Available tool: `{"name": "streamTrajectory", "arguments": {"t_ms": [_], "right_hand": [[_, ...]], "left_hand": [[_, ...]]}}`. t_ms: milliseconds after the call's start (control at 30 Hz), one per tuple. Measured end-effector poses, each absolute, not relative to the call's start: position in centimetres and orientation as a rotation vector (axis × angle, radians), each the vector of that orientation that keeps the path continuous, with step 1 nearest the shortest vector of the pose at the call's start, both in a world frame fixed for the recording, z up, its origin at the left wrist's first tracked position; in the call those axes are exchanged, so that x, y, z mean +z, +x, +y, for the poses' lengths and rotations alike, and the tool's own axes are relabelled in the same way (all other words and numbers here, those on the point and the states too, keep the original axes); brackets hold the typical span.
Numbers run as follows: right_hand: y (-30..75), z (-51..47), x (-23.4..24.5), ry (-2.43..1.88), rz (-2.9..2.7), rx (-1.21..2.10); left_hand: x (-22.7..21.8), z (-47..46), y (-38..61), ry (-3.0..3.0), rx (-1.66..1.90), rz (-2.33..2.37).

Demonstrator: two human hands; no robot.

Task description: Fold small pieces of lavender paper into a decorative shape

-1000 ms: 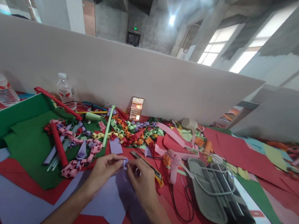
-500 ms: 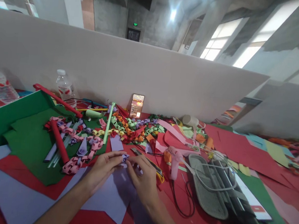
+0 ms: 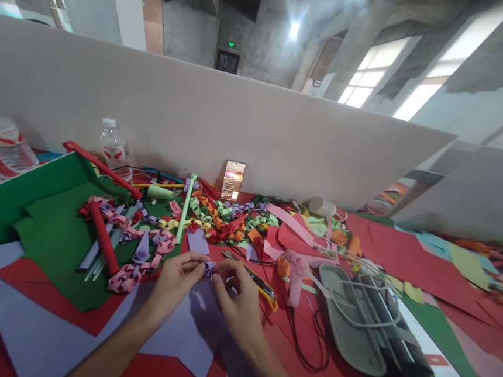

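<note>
Between my two hands is a small folded purple paper piece [image 3: 210, 269], held above purple paper sheets [image 3: 177, 331]. My left hand [image 3: 178, 279] pinches its left side between thumb and fingers. The fingertips of my right hand [image 3: 237, 293] close on its right side. Its exact shape is too small to make out. Just past my right hand lies a yellow box cutter [image 3: 264, 289], partly hidden by the hand. A purple paper rectangle [image 3: 198, 242] lies beyond my fingers.
Paper chains [image 3: 231, 213] in several colours spread across the middle. A phone [image 3: 233, 181] leans on the white partition [image 3: 186, 124]. To the right are a pink glue gun [image 3: 297, 280] and a grey case [image 3: 348, 332]. Bottles [image 3: 116, 152] and a green box [image 3: 35, 193] stand left.
The purple paper piece has turned slightly between my fingertips, and both hands still grip it. The whole view has shifted a little, with the scene sitting slightly further right.
</note>
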State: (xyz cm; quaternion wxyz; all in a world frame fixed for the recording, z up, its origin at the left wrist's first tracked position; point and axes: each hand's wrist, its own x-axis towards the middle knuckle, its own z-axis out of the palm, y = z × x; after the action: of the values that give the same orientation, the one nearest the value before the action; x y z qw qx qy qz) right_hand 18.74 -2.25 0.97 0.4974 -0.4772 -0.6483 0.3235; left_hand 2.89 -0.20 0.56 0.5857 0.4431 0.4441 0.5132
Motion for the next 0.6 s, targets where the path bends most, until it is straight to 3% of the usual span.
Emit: {"name": "streamTrajectory", "arguments": {"t_ms": [600], "right_hand": [[18.92, -1.78, 0.00, -1.121, -1.396, 0.980]], "left_hand": [[1.45, -0.88, 3.06, 1.306, 1.167, 1.079]]}}
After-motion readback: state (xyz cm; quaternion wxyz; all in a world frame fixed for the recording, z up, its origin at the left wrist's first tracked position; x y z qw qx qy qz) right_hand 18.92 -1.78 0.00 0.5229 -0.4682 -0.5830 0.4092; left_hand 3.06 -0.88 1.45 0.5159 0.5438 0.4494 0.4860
